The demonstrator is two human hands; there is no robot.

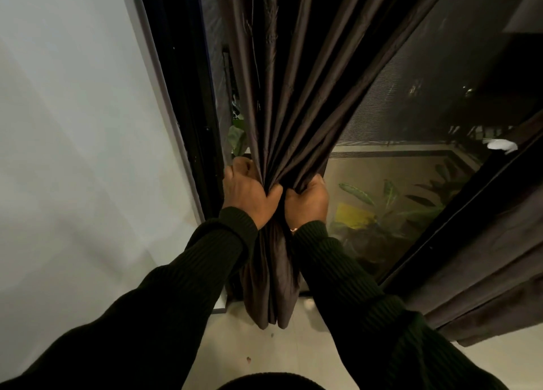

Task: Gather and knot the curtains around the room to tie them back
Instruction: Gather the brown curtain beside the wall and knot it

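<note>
A dark brown curtain [296, 95] hangs in front of a glass door, its folds pulled together into one bunch at the middle of the view. My left hand [245, 192] grips the left side of the bunch and my right hand [308, 203] grips the right side, the two fists almost touching. Below my hands the gathered tail [270, 289] hangs straight down to just above the floor. Both arms wear dark ribbed sleeves. A second brown curtain [484, 286] hangs loose at the right edge.
A white wall [82, 154] fills the left, ending at the black door frame [191, 110]. Behind the glass [411, 125] are green plants and a yellow object. Pale floor tiles [293, 348] lie below.
</note>
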